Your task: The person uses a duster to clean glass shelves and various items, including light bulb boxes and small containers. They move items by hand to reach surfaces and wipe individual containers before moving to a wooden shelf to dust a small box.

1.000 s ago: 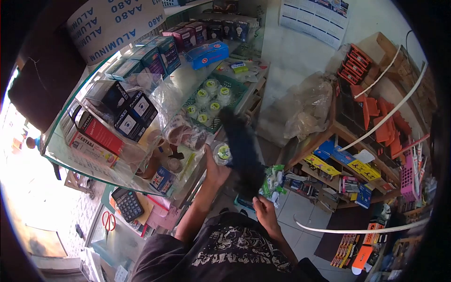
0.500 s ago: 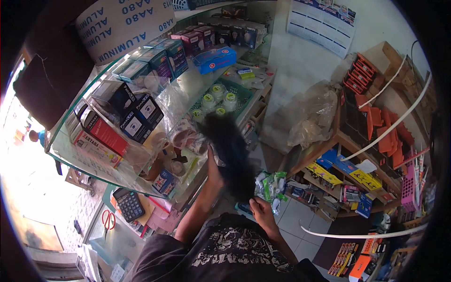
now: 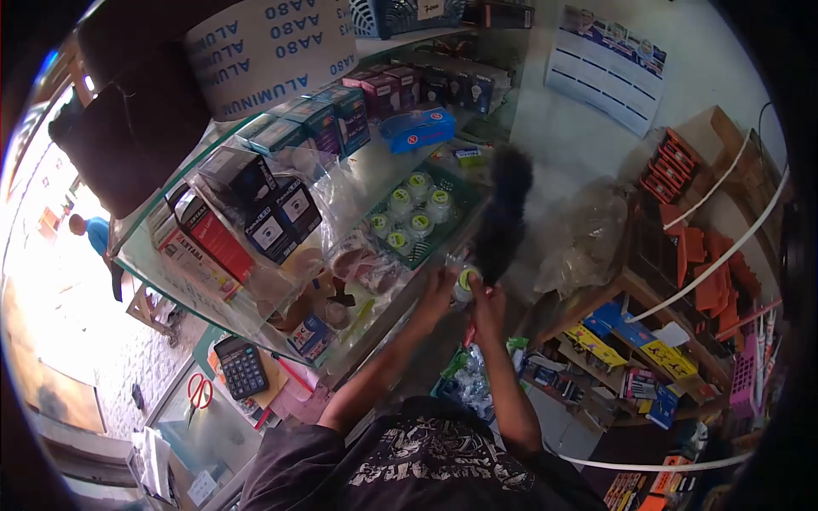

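Near the front edge of the glass case, my left hand is closed on a clear round container with a green-yellow label. Just right of it, my right hand grips the pinkish handle of a dark, fluffy duster, whose bristles stretch up and away, blurred. Several similar round containers sit in a green basket inside the case. Below my right hand, a tray of small plastic-wrapped packets shows partly.
Light-bulb boxes and a blue box fill the glass case. At right stand wooden shelves with orange bins and a clear plastic bag. A calculator and red scissors lie lower left. A person is outside.
The duster has moved right and away, now upright beyond my hands. Both hands are closer together, and my left hand now holds a round container. The view has shifted slightly.
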Demonstrator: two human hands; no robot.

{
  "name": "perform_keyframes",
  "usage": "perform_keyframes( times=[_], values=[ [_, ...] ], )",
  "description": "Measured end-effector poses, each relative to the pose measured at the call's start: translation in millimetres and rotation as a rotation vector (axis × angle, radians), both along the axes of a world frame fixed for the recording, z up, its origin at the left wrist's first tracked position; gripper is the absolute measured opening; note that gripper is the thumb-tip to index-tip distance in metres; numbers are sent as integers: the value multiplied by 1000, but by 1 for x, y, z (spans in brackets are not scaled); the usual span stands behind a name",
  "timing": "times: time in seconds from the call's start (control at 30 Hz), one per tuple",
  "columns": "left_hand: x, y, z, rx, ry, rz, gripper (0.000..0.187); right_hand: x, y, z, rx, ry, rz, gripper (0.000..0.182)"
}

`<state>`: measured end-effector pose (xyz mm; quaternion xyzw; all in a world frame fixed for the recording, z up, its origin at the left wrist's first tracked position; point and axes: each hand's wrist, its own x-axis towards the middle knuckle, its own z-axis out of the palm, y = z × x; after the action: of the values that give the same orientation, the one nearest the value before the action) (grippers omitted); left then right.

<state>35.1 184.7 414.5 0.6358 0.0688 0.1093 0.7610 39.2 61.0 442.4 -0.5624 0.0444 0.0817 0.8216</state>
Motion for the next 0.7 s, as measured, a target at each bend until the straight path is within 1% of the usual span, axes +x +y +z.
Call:
perform_keyframes(
  times=[0.03,0.07,0.1,0.17,0.2,0.27,0.3,0.37,0.4,0.43,0.47,0.5,0.57,0.6,0.67,0.7],
  values=[
    [-8,8,33,152,57,-91,46,9,3,3,-57,-45,-32,33],
    [-8,14,55,305,116,-184,43,17,6,5,-112,-89,-67,38],
    [0,20,57,306,116,-177,43,29,8,0,-110,-90,-61,38],
    [23,34,55,289,153,-235,41,48,13,-6,-229,-325,-151,41],
    [35,42,55,292,152,-234,41,47,11,-6,-226,-327,-151,41],
    [63,57,55,81,80,-123,36,33,6,16,-213,-215,-64,46],
    [77,64,55,84,77,-130,36,29,7,14,-211,-217,-72,46],
    [107,78,44,140,47,134,43,17,3,5,-170,-146,-79,35],
    [134,92,17,138,45,131,43,12,-3,0,-172,-148,-83,35],
    [167,110,-24,374,39,245,42,6,-10,-6,-163,-99,-50,33],
    [183,119,-44,611,32,359,41,1,-16,-12,-153,-51,-17,30],
    [180,116,-43,609,30,357,41,-1,-22,-23,-154,-52,-19,30],
    [165,104,-33,859,162,464,46,-4,-33,-50,-92,-4,-55,25],
    [160,99,-27,860,160,452,46,-9,-41,-61,-92,0,-66,25],
    [152,93,-17,1006,294,477,54,-21,-56,-72,-181,-44,-76,22],
    [151,91,-12,1009,289,461,54,-27,-62,-77,-181,-38,-91,22]
  ],
)
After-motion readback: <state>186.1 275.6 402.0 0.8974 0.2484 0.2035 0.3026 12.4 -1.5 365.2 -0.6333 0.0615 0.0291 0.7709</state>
